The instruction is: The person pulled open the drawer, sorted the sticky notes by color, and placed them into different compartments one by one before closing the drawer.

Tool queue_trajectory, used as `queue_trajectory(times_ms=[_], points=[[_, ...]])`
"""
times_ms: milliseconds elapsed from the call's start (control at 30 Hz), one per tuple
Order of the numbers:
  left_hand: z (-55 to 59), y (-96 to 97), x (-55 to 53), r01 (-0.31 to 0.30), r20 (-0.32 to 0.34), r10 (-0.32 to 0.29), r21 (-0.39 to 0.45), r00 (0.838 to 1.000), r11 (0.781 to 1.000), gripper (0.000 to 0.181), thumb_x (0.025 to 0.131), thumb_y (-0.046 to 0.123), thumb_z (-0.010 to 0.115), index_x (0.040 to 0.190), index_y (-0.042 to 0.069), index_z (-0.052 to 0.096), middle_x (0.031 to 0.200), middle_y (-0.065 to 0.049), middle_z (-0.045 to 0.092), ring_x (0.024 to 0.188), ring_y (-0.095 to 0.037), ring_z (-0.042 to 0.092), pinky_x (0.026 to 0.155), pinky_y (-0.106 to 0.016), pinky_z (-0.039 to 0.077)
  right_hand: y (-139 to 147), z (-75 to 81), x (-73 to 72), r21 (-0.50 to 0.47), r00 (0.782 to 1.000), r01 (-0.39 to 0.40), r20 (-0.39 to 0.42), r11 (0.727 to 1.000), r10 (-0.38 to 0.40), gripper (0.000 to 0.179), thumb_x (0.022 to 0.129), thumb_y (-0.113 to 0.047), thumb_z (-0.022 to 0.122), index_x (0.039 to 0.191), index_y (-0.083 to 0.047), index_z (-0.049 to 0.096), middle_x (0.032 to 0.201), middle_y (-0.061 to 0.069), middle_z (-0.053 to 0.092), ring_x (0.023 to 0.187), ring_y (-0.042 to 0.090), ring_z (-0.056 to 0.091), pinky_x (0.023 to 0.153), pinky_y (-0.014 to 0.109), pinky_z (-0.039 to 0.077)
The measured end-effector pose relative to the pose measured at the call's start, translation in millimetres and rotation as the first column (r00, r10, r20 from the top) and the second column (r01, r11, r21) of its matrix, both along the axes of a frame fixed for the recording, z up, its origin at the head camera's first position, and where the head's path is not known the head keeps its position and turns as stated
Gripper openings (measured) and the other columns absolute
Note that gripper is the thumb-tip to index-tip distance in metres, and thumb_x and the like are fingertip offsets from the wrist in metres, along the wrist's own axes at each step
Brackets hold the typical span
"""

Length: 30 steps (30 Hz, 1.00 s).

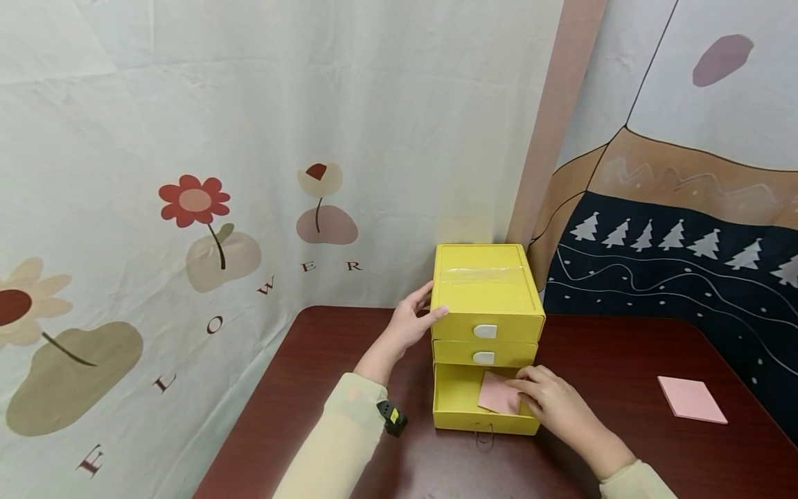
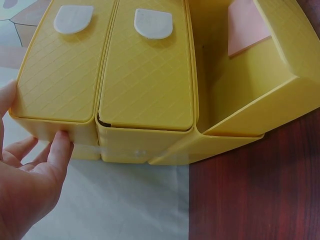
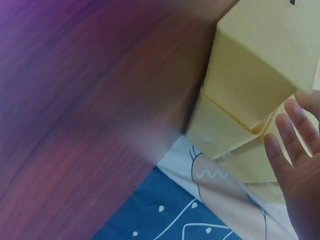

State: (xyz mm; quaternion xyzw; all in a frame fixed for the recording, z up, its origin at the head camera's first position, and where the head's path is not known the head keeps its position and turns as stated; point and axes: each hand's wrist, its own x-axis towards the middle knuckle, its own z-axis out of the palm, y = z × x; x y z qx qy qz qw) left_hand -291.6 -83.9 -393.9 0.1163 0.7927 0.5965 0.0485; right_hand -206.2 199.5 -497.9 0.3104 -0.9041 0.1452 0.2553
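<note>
A yellow drawer cabinet (image 1: 486,284) stands on the table, its lowest drawer (image 1: 458,421) pulled out. My left hand (image 1: 411,320) rests at the cabinet's upper left corner; in the left wrist view its fingers (image 2: 61,145) touch the side wall. At the right of the drawer, my right hand (image 1: 555,398) pinches a pink note pad (image 1: 497,394) by its right part. That pad lies tilted inside the drawer and shows in the left wrist view too. The right wrist view shows the right fingers (image 3: 290,142) beside the cabinet, with the pad out of sight.
Another pink note pad (image 1: 692,399) lies on the dark red table (image 1: 623,360) at the right. Both upper drawers are closed and have white pull tabs (image 1: 485,331). A printed curtain (image 1: 399,138) hangs behind the table. The left wrist wears a black device (image 1: 391,418).
</note>
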Motion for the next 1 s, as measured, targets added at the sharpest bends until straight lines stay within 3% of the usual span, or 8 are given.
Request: queue_trajectory(times_ms=[400,667,833,1000], points=[[0.7,-0.2,-0.4,0.006,0.005,-0.006,0.006,1.0,1.0,0.072,0.086,0.037,0.069,0.148,0.025,0.034,0.146,-0.005,0.043,0.138,-0.026,0.033,0.109,-0.046,0.033,27.5,5.3,8.7,-0.011,0.994,0.108,0.016,0.994,-0.108,0.03,0.072,-0.012,0.08,0.1,-0.021,0.074,0.099,-0.009,0.061,0.091,0.01,0.057,0.075,0.035,0.054],[1.1,-0.7,1.0,0.008,0.008,-0.008,0.008,1.0,1.0,0.072,0.086,0.038,0.069,0.147,0.026,0.035,0.146,-0.005,0.042,0.139,-0.026,0.033,0.109,-0.046,0.034,48.4,1.7,10.5,-0.111,0.987,0.158,-0.018,0.981,-0.161,0.032,0.069,-0.011,0.081,0.099,-0.021,0.074,0.098,-0.009,0.062,0.091,0.012,0.057,0.07,0.037,0.052],[1.2,-0.8,1.2,0.011,0.004,-0.011,0.014,1.0,1.0,0.072,0.086,0.037,0.069,0.148,0.026,0.034,0.147,-0.006,0.042,0.138,-0.026,0.033,0.108,-0.045,0.036,66.5,2.8,11.7,-0.143,0.974,0.224,0.013,0.964,-0.224,0.034,0.072,-0.01,0.078,0.104,-0.019,0.072,0.101,-0.003,0.064,0.095,0.02,0.058,0.07,0.045,0.052],[0.5,-0.7,0.5,0.012,0.002,-0.012,0.016,1.0,1.0,0.072,0.086,0.037,0.069,0.148,0.025,0.034,0.146,-0.006,0.042,0.138,-0.026,0.034,0.107,-0.045,0.037,88.0,4.3,12.0,-0.142,0.952,0.301,0.093,0.943,-0.29,0.04,0.076,-0.011,0.076,0.114,-0.013,0.066,0.109,0.01,0.063,0.1,0.033,0.057,0.074,0.056,0.048]])
